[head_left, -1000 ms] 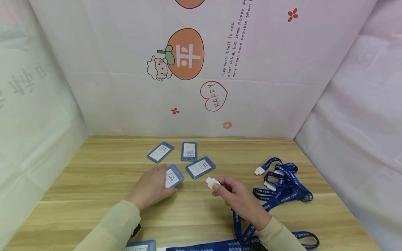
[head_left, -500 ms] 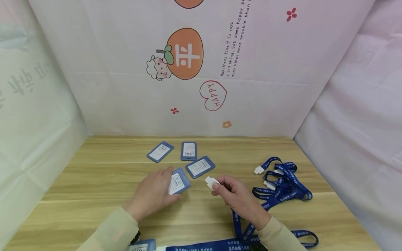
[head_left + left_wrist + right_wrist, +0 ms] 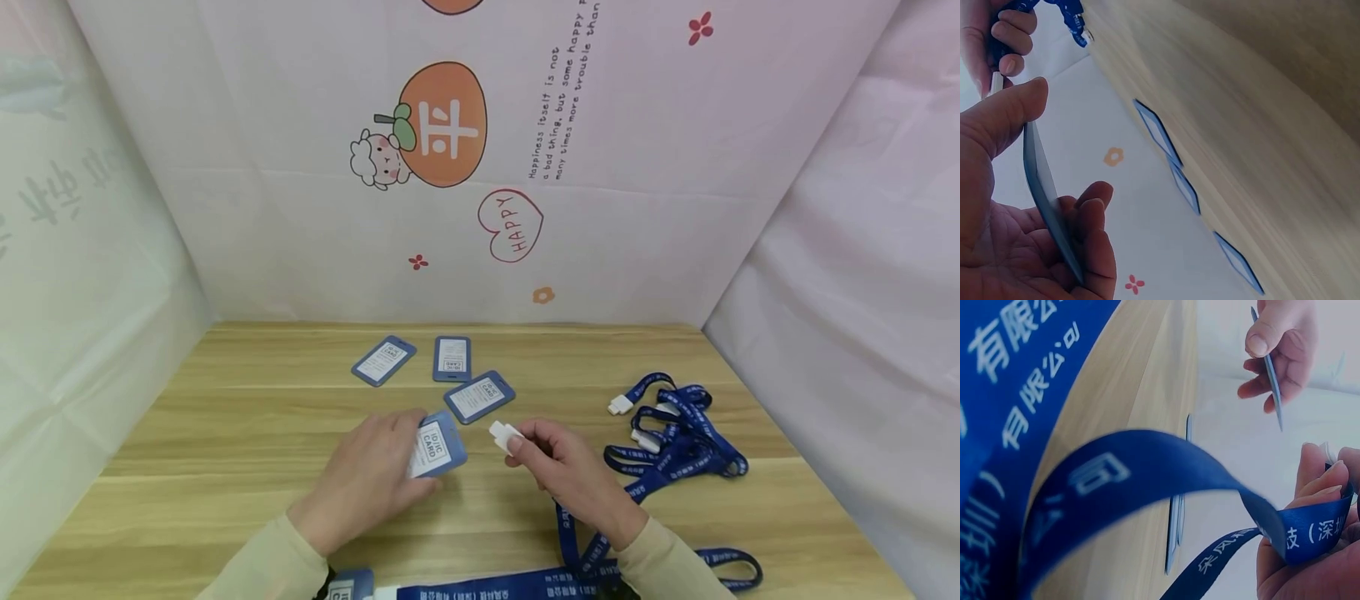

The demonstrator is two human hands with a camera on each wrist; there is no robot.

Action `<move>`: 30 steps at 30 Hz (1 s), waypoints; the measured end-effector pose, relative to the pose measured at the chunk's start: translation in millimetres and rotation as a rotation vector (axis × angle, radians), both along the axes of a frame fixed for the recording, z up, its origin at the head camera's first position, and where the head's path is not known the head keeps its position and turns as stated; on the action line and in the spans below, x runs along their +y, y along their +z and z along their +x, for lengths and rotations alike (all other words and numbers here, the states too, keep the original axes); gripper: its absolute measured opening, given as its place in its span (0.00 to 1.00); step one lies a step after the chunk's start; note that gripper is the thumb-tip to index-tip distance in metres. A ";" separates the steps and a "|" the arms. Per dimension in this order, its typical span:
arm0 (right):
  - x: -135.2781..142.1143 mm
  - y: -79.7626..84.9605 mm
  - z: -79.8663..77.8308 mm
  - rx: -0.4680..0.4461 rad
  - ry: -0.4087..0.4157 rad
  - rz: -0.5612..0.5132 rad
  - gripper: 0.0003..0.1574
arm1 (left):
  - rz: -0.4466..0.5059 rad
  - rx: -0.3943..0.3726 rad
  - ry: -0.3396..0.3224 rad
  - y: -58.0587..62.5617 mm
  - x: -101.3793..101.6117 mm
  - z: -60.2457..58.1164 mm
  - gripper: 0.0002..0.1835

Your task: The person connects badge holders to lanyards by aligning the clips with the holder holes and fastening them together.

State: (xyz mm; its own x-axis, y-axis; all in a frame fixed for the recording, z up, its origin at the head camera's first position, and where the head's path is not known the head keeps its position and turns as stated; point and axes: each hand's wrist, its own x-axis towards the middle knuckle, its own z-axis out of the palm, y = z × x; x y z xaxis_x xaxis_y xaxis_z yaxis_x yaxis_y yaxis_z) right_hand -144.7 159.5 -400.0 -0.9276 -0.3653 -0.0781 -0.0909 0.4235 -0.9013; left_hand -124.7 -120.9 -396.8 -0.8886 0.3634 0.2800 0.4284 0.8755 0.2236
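Note:
My left hand grips a blue ID card holder by its edges, thumb on one side and fingers on the other. In the left wrist view that card holder appears nearly edge-on, raised off the table. Just to the right, my right hand pinches the white plastic clip of a blue lanyard. Its printed strap passes through the right palm and loops down in the right wrist view. A small gap separates the clip from the held card holder.
Three more card holders lie farther back on the wooden table. A tangle of blue lanyards with white clips lies at right. Near the front edge are another card holder and a flat lanyard strap. Printed cloth hangs behind.
My left hand has lifted the card holder and carried it right, closer to the white clip. The right hand has stayed almost still with the clip.

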 end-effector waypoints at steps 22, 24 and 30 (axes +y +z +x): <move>-4.8 1.0 3.4 0.010 0.038 0.030 0.24 | 0.025 0.061 -0.063 5.5 7.8 17.6 0.44; -5.2 0.8 3.8 0.016 0.043 0.034 0.23 | 0.023 0.073 -0.071 6.4 8.8 18.2 0.43; -6.3 0.3 6.0 0.032 0.061 0.032 0.21 | 0.011 0.097 -0.087 8.8 10.7 20.5 0.43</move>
State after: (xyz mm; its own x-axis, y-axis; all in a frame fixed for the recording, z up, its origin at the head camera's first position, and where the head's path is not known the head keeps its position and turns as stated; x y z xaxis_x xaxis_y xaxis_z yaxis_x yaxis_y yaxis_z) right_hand -138.7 153.2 -399.7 -0.9059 -0.4190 -0.0611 -0.1460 0.4447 -0.8837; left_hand -104.2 -110.3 -388.0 -0.8226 0.4338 0.3677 0.5224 0.8319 0.1873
